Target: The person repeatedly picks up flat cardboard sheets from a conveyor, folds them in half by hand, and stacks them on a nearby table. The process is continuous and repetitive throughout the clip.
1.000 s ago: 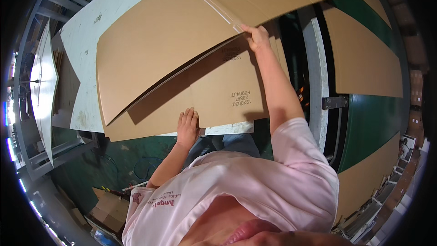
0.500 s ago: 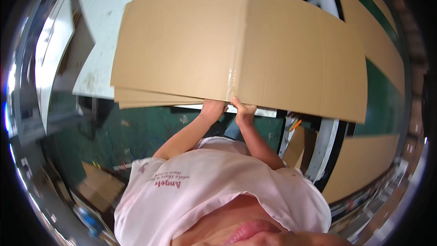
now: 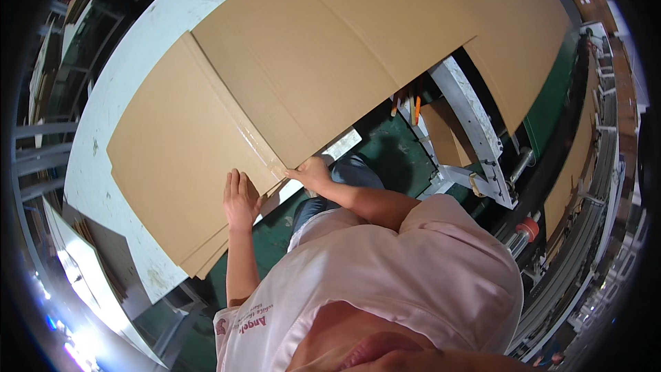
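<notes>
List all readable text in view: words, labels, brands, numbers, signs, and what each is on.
Pale pink shirt: red lettering on the wearer's left chest, upside down in this view; printed wording isn't copied here. Its smaller lines are hard to make out.
Cardboard sheets: no print on the faces that show.
Brown boxes at the upper right: any labels are too small to read.

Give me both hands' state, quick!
Left hand: open, fingers extended over the cardboard.
Right hand: closed, pinching the cardboard's near edge by the taped seam.
</notes>
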The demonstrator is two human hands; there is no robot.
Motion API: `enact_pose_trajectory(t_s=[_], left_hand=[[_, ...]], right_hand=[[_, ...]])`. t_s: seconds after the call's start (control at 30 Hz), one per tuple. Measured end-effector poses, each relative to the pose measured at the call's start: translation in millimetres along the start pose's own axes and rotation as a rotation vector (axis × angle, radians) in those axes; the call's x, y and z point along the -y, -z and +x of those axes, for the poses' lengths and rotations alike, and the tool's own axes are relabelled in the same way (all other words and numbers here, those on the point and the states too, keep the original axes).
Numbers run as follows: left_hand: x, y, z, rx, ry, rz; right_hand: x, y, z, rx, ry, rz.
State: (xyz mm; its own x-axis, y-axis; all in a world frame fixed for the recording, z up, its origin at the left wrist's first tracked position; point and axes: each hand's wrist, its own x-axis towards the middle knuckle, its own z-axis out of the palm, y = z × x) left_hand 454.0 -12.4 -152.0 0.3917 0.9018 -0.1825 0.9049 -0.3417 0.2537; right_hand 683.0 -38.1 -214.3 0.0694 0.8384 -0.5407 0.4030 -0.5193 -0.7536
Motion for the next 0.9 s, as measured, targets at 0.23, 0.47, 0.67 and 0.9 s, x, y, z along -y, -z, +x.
enact_pose_trajectory(t_s=[0.23,0.47,0.67,0.9], left_hand=[[-2.0,-12.1,8.1,-0.013,0.038,0.02],[4.4,-15.3,9.4,-0.064,0.004,-0.018],[1.3,-9.9,7.0,-0.067,0.056,-0.044],[6.5,-17.3,2.4,-0.156,0.021,-0.019]], right_hand=[[-121.3,173.9,33.0,0.006,0.092,0.278],[-167.8,452.1,132.2,-1.136,-0.199,1.157],[-131.3,482.4,118.8,-1.079,0.123,1.014],[69.6,362.9,-33.5,-0.893,0.699,0.008]])
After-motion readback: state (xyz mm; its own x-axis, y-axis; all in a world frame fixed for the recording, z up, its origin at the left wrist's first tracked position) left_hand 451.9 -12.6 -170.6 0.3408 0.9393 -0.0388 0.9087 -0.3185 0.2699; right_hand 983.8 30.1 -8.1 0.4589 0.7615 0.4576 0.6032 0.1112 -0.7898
